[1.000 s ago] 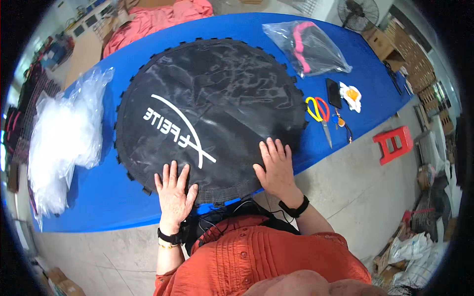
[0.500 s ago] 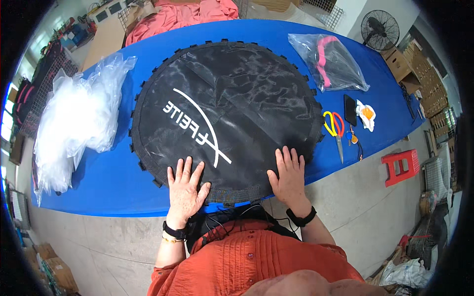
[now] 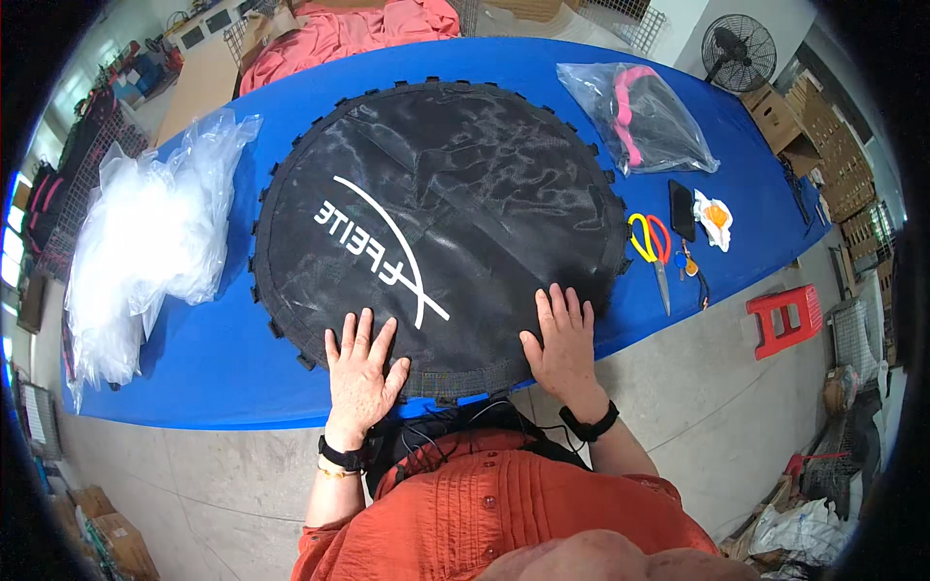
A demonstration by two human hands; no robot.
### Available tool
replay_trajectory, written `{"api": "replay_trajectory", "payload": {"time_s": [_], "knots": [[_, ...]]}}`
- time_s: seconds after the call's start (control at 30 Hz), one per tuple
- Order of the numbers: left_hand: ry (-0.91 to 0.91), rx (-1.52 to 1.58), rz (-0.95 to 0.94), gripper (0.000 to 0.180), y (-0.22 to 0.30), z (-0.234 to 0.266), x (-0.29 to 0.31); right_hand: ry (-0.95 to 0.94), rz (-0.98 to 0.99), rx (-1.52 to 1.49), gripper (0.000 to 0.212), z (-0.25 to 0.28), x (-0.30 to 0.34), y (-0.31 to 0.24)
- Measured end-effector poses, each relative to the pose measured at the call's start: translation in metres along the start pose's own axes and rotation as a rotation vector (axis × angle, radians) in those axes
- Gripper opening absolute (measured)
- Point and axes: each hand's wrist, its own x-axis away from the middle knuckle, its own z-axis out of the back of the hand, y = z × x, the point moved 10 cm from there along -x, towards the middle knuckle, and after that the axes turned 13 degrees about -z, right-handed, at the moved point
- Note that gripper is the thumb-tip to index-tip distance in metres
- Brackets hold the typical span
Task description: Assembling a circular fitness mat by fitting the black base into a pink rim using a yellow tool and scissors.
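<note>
A round black trampoline mat (image 3: 465, 223) lies flat on the blue-covered table (image 3: 223, 378), with small tabs spaced round its edge and a white print that reads mirrored. My left hand (image 3: 363, 373) rests flat on its near edge, left of the middle, with fingers apart. On the near right part of the mat my right hand (image 3: 564, 349) lies open too, palm down. Neither hand holds anything. Beyond the mat's right edge lie scissors (image 3: 655, 254) with one yellow and one red handle, and a black phone (image 3: 681, 211).
Clear plastic bags (image 3: 155, 252) are heaped on the table's left. A plastic bag with a pink and black item (image 3: 635, 116) lies at the far right. Keys (image 3: 687, 262) and a white packet (image 3: 714, 223) sit by the phone. A red stool (image 3: 783, 321) stands on the floor.
Both hands stay flat on the mat in nearly the same place. The whole view has shifted slightly; nothing else has visibly moved.
</note>
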Motion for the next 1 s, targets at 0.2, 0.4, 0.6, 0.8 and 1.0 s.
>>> {"api": "replay_trajectory", "payload": {"time_s": [0.2, 0.4, 0.6, 0.8, 1.0], "knots": [[0.000, 0.005, 0.011, 0.064, -0.0010, 0.0006, -0.0003, 0.004, 0.011, 0.003, 0.071, -0.0012, 0.0002, -0.0007], [-0.004, 0.007, 0.017, 0.063, -0.0012, 0.0001, 0.0004, 0.022, 0.018, 0.001, 0.071, 0.0024, 0.0013, -0.0018], [-0.003, 0.007, 0.015, 0.063, -0.0004, 0.0008, 0.0009, 0.026, 0.020, -0.001, 0.071, 0.0005, 0.0029, -0.0005], [-0.001, -0.003, 0.007, 0.064, -0.0006, 0.0003, 0.0005, 0.028, 0.017, -0.001, 0.072, -0.0001, 0.0011, -0.0010], [0.000, 0.001, 0.011, 0.064, -0.0004, 0.0008, -0.0008, 0.039, 0.024, -0.002, 0.072, 0.0013, 0.0009, -0.0014]]}}
